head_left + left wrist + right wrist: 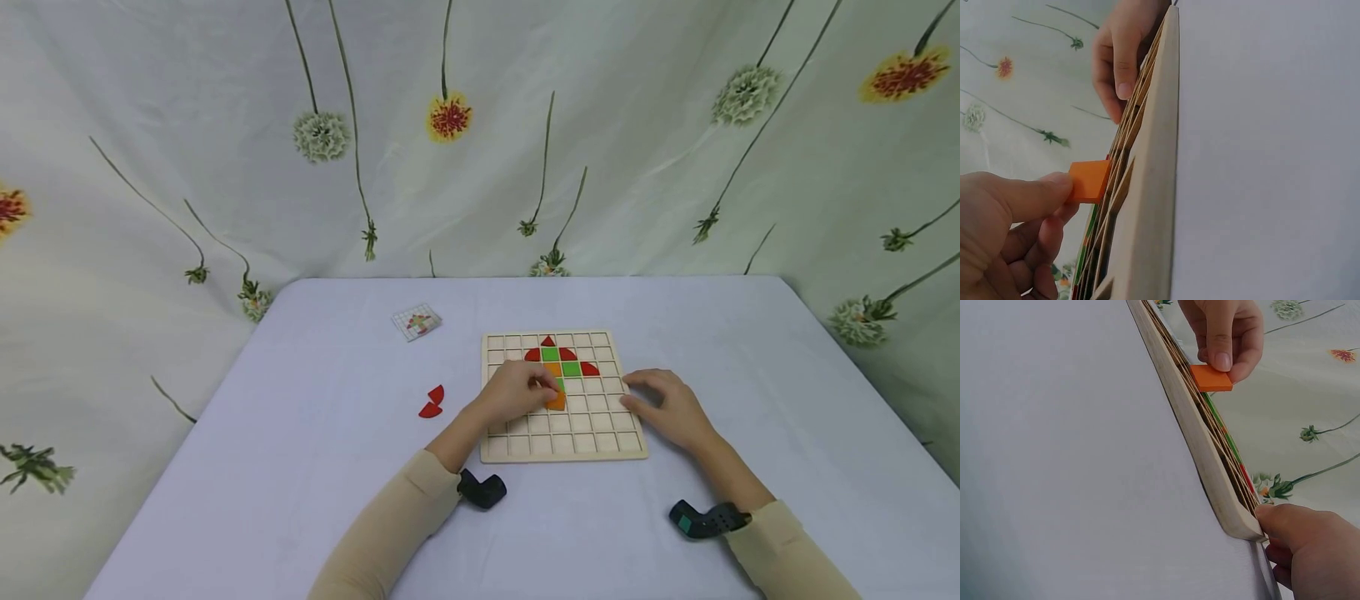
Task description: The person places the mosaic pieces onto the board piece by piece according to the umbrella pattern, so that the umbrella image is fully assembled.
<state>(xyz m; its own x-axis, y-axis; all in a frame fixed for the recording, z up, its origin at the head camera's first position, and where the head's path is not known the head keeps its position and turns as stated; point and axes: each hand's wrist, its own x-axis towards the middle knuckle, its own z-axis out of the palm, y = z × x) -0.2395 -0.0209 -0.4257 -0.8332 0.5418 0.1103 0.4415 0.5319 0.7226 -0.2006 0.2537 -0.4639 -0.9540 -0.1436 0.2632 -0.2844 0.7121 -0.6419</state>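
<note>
My left hand [517,393] pinches an orange square tile [1090,181] between thumb and fingers, tilted over the wooden grid board [528,447]. In both wrist views the tile's lower end is right at the board's grid. My right hand [671,410] is at the board's right edge, its thumb and forefinger set apart along the rim. Set in the grid are green squares [572,368], an orange square [553,368], a red triangle [548,341] and several rounded red pieces [590,368]. My left fingers partly cover the lower green tile.
Two loose red quarter-round pieces [431,410] lie on the white table [300,467] left of the board. Farther back lies a small pattern card [417,322] printed with a grid and coloured shapes. A flower-patterned cloth [637,167] hangs behind the table.
</note>
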